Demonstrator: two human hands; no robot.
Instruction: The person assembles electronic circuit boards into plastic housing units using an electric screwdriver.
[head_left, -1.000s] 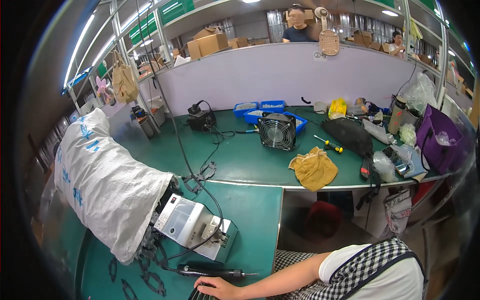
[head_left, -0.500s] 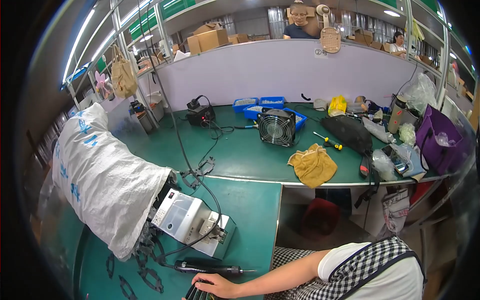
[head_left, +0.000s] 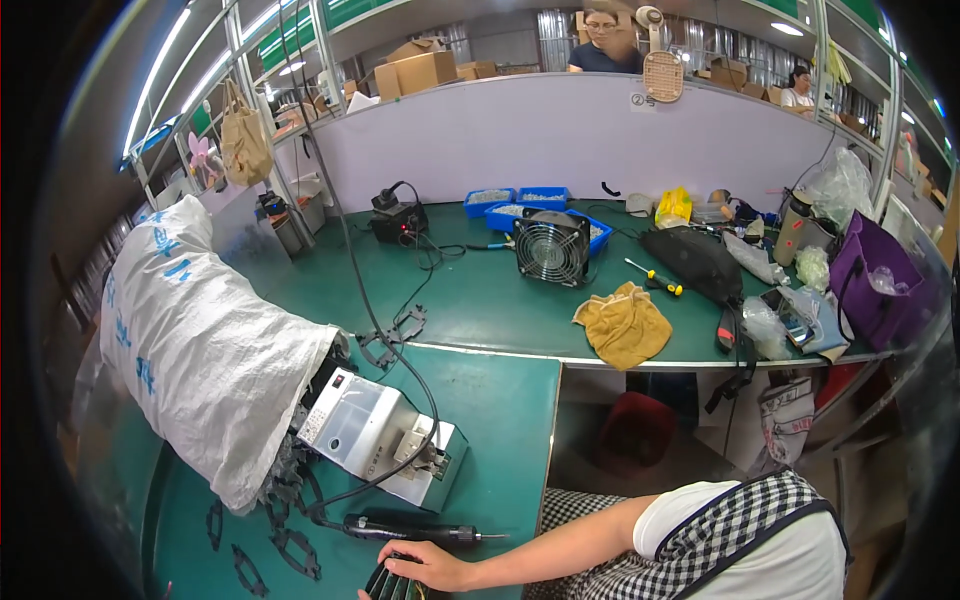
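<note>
At bottom centre, one hand [head_left: 432, 568], side unclear, rests with fingers curled over one dark ribbed part [head_left: 392, 584]; one black electric screwdriver [head_left: 410, 531] lies just above.

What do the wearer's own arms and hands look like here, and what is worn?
Only one arm shows, entering from the lower right: bare forearm, bare hand, no glove, watch or ring visible. A short white sleeve ends above the elbow, under a black-and-white checked apron. The other arm is out of view.
</note>
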